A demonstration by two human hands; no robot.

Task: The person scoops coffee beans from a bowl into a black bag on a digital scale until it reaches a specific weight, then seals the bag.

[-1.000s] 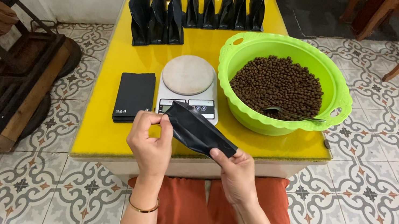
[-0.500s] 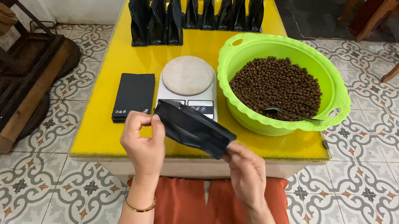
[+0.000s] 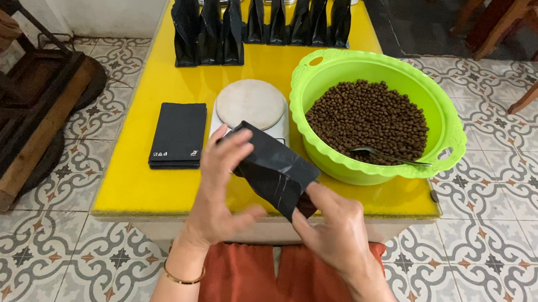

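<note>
At lower centre, the left hand (image 3: 218,190) pinches one end of a flat black pouch (image 3: 273,170), fingers curled round its edge, while the right hand (image 3: 336,229) grips the opposite lower corner. Opening it cleanly likely means separating the mouth with the thumbs, keeping it level. Behind sit a small scale (image 3: 251,107), a green bowl (image 3: 449,131) of coffee beans (image 3: 367,117), and a stack of flat pouches (image 3: 178,135).

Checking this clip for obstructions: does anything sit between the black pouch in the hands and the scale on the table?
Nothing visible does. The left hand and right hand hold the black pouch just in front of the scale, whose round platform is bare. The stack of flat pouches lies left of that path, the green bowl right.
</note>
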